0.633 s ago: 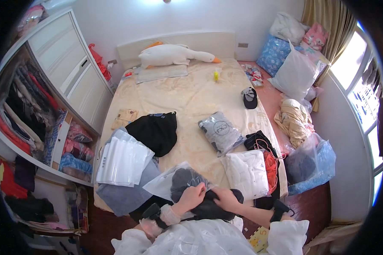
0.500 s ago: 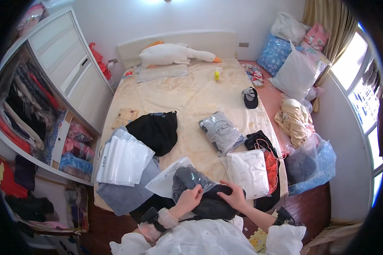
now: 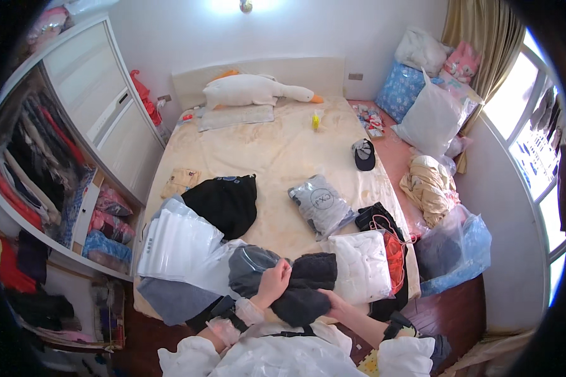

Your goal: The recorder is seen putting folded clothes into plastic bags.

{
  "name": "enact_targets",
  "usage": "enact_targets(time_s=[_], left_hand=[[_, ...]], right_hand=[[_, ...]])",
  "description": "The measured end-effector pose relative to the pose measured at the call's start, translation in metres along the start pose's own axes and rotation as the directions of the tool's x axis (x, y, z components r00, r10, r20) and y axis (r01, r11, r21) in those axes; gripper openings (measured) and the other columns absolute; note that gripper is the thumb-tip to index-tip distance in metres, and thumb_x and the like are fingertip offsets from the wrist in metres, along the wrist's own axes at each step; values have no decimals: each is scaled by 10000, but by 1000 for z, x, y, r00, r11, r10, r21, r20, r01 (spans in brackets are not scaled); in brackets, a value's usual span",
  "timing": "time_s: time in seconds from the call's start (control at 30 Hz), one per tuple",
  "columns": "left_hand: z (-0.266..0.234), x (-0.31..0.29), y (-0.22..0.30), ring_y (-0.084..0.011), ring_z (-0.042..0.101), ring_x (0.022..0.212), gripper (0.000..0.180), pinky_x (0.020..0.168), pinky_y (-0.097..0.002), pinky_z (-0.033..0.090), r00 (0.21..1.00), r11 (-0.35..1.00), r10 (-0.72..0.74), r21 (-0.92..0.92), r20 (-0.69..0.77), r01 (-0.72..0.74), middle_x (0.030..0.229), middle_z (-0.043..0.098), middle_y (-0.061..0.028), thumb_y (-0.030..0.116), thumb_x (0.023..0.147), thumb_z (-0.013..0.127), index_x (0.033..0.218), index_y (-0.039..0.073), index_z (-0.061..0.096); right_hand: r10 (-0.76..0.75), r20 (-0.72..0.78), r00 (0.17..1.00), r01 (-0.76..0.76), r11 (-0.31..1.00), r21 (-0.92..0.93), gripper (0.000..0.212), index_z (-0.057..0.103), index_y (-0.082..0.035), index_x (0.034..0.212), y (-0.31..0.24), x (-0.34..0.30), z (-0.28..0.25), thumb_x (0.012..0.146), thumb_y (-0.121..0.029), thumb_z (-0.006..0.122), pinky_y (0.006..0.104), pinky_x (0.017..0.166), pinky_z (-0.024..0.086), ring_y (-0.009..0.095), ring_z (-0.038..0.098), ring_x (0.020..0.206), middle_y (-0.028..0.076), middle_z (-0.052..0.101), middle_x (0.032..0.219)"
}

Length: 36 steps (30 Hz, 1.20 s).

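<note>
A folded dark grey garment lies at the near edge of the bed, its left part inside a clear plastic bag. My left hand is closed in a pinch at the bag's mouth, over the garment. With its fingers tucked under the garment's near right side, my right hand grips the cloth. To the left of the bag rests a stack of white plastic bags. A white folded garment in clear wrapping sits just to the right.
A black garment, a bagged grey garment and a dark cap lie on the bed. A plush goose is by the headboard. An open wardrobe stands left; stuffed bags line the right.
My right hand has moved down toward me, from the garment's top to its near right side. The garment and bag have shifted slightly left, and more dark cloth shows outside the bag.
</note>
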<state>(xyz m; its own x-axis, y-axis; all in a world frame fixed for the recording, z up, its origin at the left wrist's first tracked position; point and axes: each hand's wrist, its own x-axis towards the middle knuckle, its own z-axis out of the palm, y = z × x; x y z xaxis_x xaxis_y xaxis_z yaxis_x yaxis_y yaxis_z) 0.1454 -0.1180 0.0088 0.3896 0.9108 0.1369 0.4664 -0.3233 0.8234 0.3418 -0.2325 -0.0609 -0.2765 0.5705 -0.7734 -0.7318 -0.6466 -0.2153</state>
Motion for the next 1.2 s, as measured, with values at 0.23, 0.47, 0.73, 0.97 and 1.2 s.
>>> enact_targets(time_s=[0.23,0.47,0.73,0.97,1.2], left_hand=[[-23,-3,-5,-361,634,633,76,539,-430,466,965,996,-61,-74,-254,43,661,619,-137,125,906,606,942,68,572],[-38,35,22,-366,651,684,102,576,-457,491,990,990,110,81,89,-117,711,636,-170,134,867,629,924,65,579],[-69,20,43,-261,536,547,202,523,-335,430,973,980,169,-81,-159,-184,697,560,-132,47,859,645,1061,39,639],[-105,-5,22,-282,596,751,342,640,-376,489,915,884,311,432,-256,-179,859,543,-118,-7,824,601,1153,71,651],[-97,-28,-26,-439,606,845,407,734,-513,486,900,843,-129,433,-416,320,902,607,-215,137,835,641,1133,-36,424]], right_hand=[[-53,35,998,46,983,176,400,593,-22,1199,24,-21,77,902,-291,583,435,987,472,286,622,1076,136,665,1143],[-317,331,889,416,256,-872,484,572,-29,1274,27,18,54,828,-185,676,399,961,501,241,613,1108,120,604,1261],[-110,87,990,104,992,69,220,627,-40,944,-3,13,76,879,-234,547,427,848,545,262,664,879,105,686,917],[-126,145,981,91,970,226,237,635,-51,972,-8,30,97,874,-253,558,427,844,545,267,661,894,95,692,933],[-246,316,916,181,958,221,317,677,-61,1030,-25,70,109,881,-306,540,448,949,514,290,662,1007,107,707,1058]])
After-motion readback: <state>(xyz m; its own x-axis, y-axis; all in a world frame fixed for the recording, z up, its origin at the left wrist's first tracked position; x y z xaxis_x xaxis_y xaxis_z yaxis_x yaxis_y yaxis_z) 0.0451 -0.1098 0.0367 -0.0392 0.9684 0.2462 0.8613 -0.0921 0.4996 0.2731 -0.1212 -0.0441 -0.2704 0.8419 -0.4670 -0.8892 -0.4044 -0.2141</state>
